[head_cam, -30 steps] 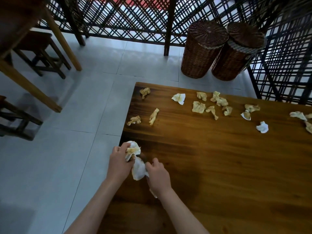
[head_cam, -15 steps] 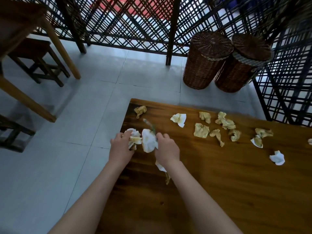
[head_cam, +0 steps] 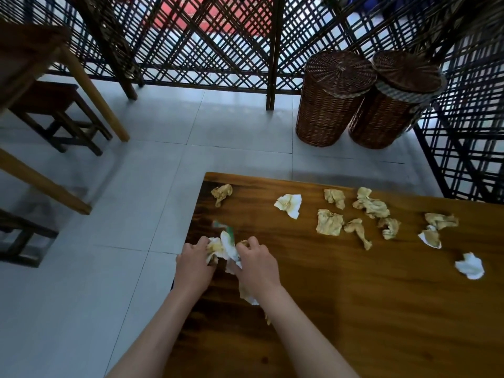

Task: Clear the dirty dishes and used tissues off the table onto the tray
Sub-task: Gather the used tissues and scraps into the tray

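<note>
Near the left edge of the dark wooden table (head_cam: 341,309), both my hands hold crumpled, stained tissues. My left hand (head_cam: 193,266) grips a yellow-stained wad (head_cam: 215,248). My right hand (head_cam: 257,264) grips white tissues (head_cam: 229,248), and more tissue hangs beneath its palm. A greenish blurred scrap (head_cam: 225,227) lies just beyond them. Several used tissues lie scattered across the table's far side: one by the corner (head_cam: 221,193), a white one (head_cam: 289,204), a cluster (head_cam: 354,216) and others at the right (head_cam: 469,266). No tray or dishes are in view.
Two lidded wicker baskets (head_cam: 331,102) (head_cam: 392,105) stand on the tiled floor beyond the table, against a dark lattice screen (head_cam: 218,42). At the left are another wooden table's legs (head_cam: 92,91) and dark stools (head_cam: 57,113).
Both hands moved forward along the table's left edge, gathering the two tissues that lay there. The camera tilted up, so the far tissues sit lower in view.
</note>
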